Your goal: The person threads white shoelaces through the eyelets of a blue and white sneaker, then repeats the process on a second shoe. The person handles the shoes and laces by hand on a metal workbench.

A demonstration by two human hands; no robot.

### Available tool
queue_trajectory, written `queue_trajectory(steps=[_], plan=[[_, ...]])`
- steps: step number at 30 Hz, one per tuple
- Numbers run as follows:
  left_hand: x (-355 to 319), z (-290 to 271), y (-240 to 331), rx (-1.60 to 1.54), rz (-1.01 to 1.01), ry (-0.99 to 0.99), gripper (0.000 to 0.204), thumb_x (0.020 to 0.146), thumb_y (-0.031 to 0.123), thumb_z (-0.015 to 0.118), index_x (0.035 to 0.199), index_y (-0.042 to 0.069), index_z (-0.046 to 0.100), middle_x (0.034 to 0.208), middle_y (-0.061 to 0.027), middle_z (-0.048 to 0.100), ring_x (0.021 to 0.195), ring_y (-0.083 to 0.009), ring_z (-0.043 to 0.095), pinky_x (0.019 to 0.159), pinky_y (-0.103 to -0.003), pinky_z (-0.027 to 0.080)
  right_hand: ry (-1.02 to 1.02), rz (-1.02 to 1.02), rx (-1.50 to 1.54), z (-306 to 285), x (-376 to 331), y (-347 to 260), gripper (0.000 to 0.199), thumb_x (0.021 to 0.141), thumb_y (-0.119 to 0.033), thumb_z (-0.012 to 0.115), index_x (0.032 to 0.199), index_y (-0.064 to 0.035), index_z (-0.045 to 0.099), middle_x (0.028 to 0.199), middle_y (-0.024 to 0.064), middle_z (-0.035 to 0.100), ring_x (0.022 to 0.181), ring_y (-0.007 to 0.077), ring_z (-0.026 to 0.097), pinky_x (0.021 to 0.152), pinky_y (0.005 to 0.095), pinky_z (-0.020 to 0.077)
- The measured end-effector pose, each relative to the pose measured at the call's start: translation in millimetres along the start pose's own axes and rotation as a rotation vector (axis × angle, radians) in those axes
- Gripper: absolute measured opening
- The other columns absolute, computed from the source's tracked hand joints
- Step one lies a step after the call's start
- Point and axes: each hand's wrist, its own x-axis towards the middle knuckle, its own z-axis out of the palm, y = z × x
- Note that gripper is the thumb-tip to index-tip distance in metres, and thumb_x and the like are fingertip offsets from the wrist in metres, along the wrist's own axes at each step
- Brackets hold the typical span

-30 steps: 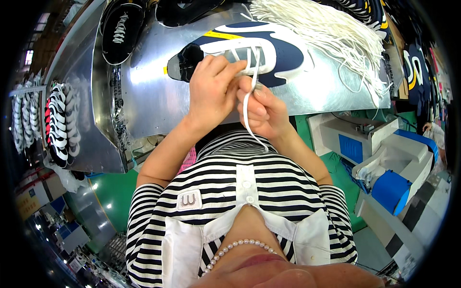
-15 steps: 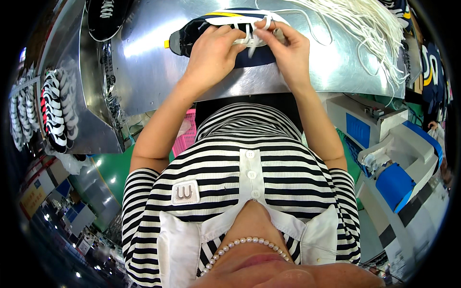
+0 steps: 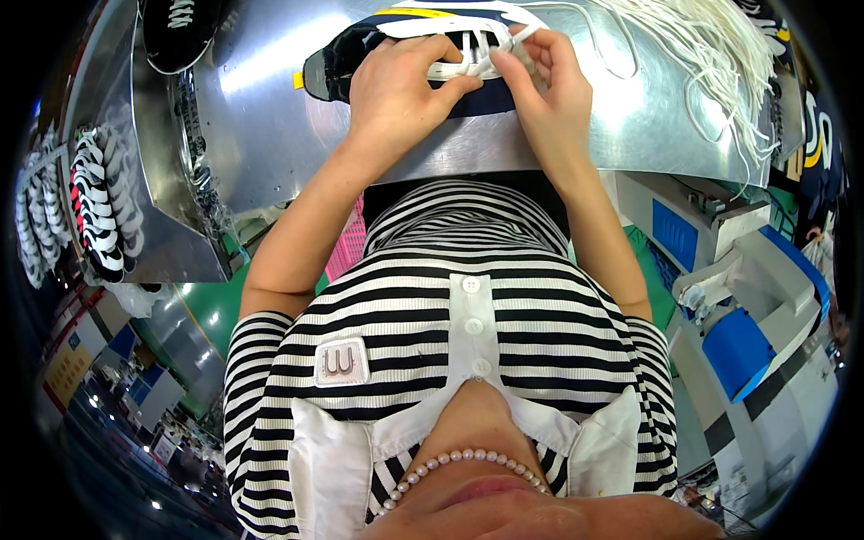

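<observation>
A dark navy shoe upper [image 3: 477,103] with white trim and a yellow stripe lies on its side across the metal table, its grey end to the left. White shoelace [image 3: 480,49] crosses its opening in several rows. My left hand [image 3: 396,90] is closed over the near edge of the upper, its fingers partly inside the opening and the thumb lying along the edge. At the right end of the rows, my right hand [image 3: 553,90] pinches the white lace between thumb and index finger. The fingertips hide part of the lace.
A bundle of loose white laces [image 3: 697,54] spreads over the table's right side. A black shoe [image 3: 180,31] sits at the far left. Black-and-white shoe parts [image 3: 97,202] hang beyond the table's left edge. A grey and blue machine [image 3: 738,346] stands at the lower right.
The loose lace strand that hung blurred between my hands now lies drawn across the opening. My right fingers have closed on the lace, and my left thumb has stretched rightward along the shoe's edge.
</observation>
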Motion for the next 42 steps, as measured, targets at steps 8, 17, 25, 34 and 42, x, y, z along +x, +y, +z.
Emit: queue_trajectory(steps=[8,17,25,34,42], plan=[[0.3,5.8,-2.5,0.002,-0.005,0.043,0.037,0.075,0.043,0.079,0.089,0.011,0.07,0.088,-0.0029,0.071,0.085,-0.0274,0.064,0.077,-0.037,0.049,-0.227,0.186,-0.163,-19.4,-28.7,-10.5,0.018,0.096,-0.013,0.061,0.105,0.0009,0.053,0.082,0.0127,0.071,0.074,0.0225,0.072,0.065,0.0304,0.0526],[-5.3,4.3,-0.8,-0.054,0.135,0.053,0.029,0.076,0.029,0.079,0.086,0.005,0.067,0.083,-0.0064,0.067,0.079,-0.0287,0.063,0.071,-0.037,0.048,-0.208,0.248,-0.269,-14.0,-24.5,-9.3,0.023,0.093,-0.015,0.064,0.104,-0.0003,0.05,0.08,0.0139,0.07,0.071,0.0291,0.07,0.064,0.0367,0.0527],[-20.9,1.9,-3.9,-0.17,0.234,0.041,0.018,0.078,0.013,0.076,0.088,0.003,0.065,0.079,-0.0092,0.06,0.075,-0.029,0.06,0.066,-0.035,0.046,-0.206,0.11,-0.41,10.3,-30.6,0.9,0.032,0.09,-0.017,0.067,0.107,-0.0033,0.044,0.072,0.0164,0.065,0.068,0.039,0.066,0.063,0.045,0.052],[-31.5,-3.6,-7.1,0.0,0.531,0.244,0.015,0.072,0.005,0.076,0.085,0.007,0.068,0.073,-0.0039,0.057,0.069,-0.0239,0.055,0.061,-0.035,0.043,-0.226,-0.195,-0.184,-63.7,-12.9,-53.9,0.018,0.09,0.001,0.064,0.108,-0.0018,0.064,0.091,0.0038,0.072,0.077,0.0096,0.068,0.055,0.0237,0.0505],[-41.8,-3.3,-10.7,0.092,0.544,0.273,0.017,0.07,0.003,0.074,0.086,0.006,0.067,0.074,-0.0042,0.057,0.07,-0.0238,0.056,0.062,-0.035,0.044,-0.684,-0.218,-0.924,0.8,17.5,-42.5,0.017,0.086,-0.012,0.064,0.1,-0.0051,0.059,0.08,0.0093,0.07,0.077,0.0278,0.07,0.063,0.0409,0.0533]])
